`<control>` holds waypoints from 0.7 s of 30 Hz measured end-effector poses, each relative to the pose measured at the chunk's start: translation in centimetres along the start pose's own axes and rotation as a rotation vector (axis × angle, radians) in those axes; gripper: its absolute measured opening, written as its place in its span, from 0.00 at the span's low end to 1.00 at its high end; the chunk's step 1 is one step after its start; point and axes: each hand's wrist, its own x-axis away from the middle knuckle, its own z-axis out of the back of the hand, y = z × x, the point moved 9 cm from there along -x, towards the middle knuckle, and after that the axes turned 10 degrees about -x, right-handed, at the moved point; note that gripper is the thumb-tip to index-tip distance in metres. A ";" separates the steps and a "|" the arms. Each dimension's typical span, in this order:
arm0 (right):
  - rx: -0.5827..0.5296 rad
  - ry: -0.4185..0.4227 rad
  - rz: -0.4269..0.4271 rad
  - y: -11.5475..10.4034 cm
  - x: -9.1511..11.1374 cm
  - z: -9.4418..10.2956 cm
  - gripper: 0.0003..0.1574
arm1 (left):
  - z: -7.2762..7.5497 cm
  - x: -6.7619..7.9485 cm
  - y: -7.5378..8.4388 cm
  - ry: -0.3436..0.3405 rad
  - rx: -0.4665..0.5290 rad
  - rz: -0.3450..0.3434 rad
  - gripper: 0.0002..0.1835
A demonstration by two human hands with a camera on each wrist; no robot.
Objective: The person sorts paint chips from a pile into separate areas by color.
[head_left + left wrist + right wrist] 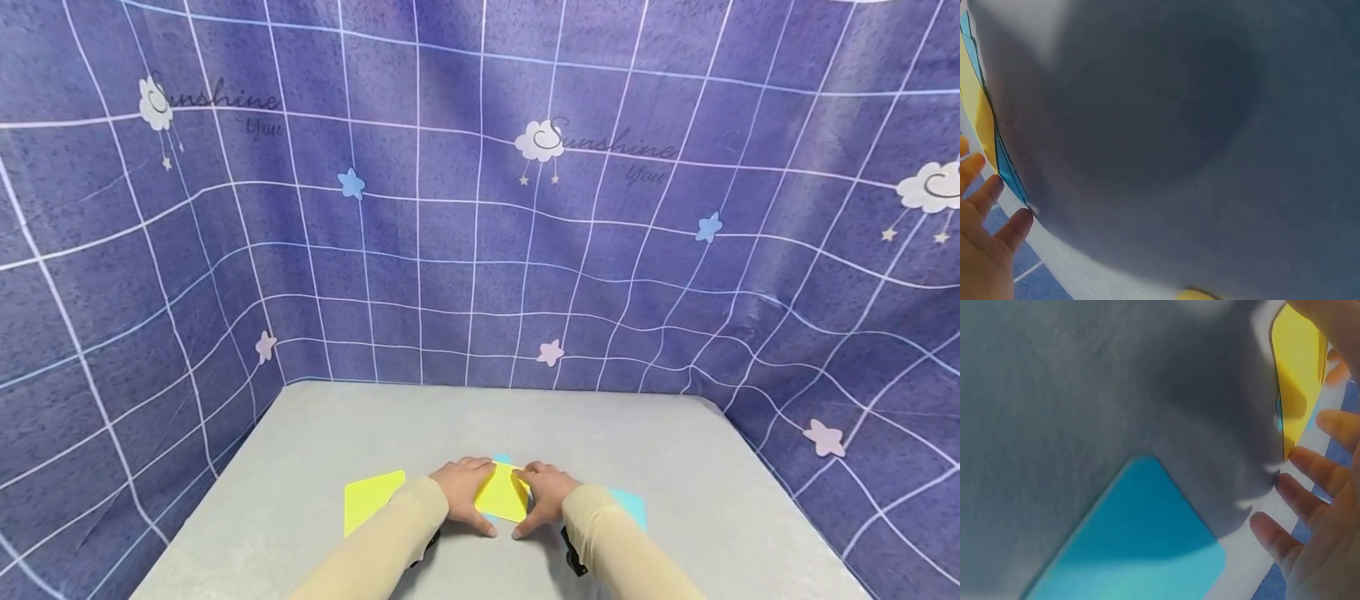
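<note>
Both sides of the middle yellow sheet (504, 493) are flanked, the left hand (461, 490) being placed at one edge and the right hand (550, 492) at the other, presumably so that it can be steadied from two sides at once. The fingers of both hands are spread and relaxed, and nothing appears to be clasped; how firmly the edges are pressed cannot be told. The sheet is laid over a lower blue sheet (502, 458), of which only slivers are exposed, and both are borne by the grey table (375, 425). To the left, a second yellow sheet (367, 502) is partly covered by the left sleeve (382, 546); to the right, a second blue sheet (632, 505) is likewise partly hidden by the right sleeve (622, 546). Behind, a patterned curtain (442, 229) is hung.
</note>
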 end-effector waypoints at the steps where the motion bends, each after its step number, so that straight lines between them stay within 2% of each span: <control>1: 0.007 0.005 0.001 0.0 -0.1 0.0 0.62 | 0.1 0.0 0.1 -0.001 0.000 -0.006 0.58; 10: 0.060 0.029 0.021 0.0 -0.7 0.3 0.59 | 0.7 -0.5 0.2 0.042 0.047 -0.036 0.53; 15: 0.029 0.017 0.014 0.1 -0.8 -0.1 0.59 | 0.3 -0.2 0.1 0.013 0.077 -0.016 0.54; 21: -0.006 0.016 0.031 -0.4 -0.8 -0.1 0.58 | 0.4 -0.1 0.3 0.005 0.118 -0.034 0.52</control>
